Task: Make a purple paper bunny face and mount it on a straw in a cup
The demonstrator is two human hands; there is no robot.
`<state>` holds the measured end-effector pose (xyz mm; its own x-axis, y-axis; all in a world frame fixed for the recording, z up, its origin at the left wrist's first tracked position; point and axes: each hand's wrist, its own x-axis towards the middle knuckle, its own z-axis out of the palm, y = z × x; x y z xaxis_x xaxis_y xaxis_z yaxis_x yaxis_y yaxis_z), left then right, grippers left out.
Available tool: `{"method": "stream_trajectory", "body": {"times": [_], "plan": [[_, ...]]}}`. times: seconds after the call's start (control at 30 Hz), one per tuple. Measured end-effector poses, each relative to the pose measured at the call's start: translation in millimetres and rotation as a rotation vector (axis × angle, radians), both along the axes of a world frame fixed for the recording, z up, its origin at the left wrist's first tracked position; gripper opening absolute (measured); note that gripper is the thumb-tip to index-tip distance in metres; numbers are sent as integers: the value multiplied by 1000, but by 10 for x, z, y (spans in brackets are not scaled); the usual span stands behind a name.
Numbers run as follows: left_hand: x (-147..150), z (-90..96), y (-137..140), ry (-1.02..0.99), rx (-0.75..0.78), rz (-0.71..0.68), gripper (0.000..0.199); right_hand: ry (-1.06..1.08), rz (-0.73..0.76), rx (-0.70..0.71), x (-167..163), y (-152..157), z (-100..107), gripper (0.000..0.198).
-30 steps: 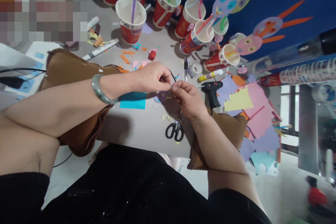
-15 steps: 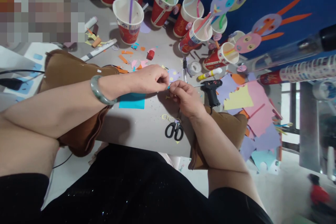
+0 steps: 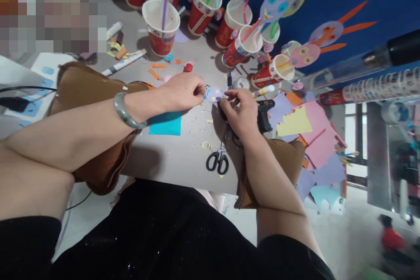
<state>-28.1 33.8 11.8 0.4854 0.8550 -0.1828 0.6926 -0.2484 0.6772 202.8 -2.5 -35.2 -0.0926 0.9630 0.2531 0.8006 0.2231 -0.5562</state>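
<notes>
A purple paper face (image 3: 214,95) with yellow round eyes lies between my two hands over the table. My left hand (image 3: 187,90), with a green bangle on its wrist, is closed at the face's left edge. A small blue bit shows by its fingertips, but what they pinch is hidden. My right hand (image 3: 242,111) has thumb and forefinger at the face's right edge, seemingly pinching it. Black-handled scissors (image 3: 217,162) lie below the hands. A sheet of blue paper (image 3: 165,123) is under my left wrist. Behind my right hand is a black glue gun (image 3: 265,116).
Red paper cups (image 3: 162,37) with straws and paper animal faces line the back. Coloured paper sheets (image 3: 320,133) are piled at right. Brown cushions (image 3: 88,85) lie under both forearms. A white marker (image 3: 124,62) and paper scraps lie at left.
My hands have drawn apart. The right hand has moved right and its fingers have reached the face's edge; the left has shifted slightly left and up. More of the purple face shows.
</notes>
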Motion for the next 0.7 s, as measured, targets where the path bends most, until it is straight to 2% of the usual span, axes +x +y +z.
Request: {"method": "stream_trajectory", "body": {"times": [0.23,0.37,0.53,0.7], "plan": [[0,52,-5,131,30,-80,23,-254,24,17,36,276,-248,24],[-1,111,-18,163,-9,-65,26,-292,16,-24,-19,411,-272,18],[-7,98,-4,167,-36,-51,26,-174,31,-53,-61,406,-114,7],[-16,23,45,105,37,-21,24,63,53,-99,-49,187,256,3]]}}
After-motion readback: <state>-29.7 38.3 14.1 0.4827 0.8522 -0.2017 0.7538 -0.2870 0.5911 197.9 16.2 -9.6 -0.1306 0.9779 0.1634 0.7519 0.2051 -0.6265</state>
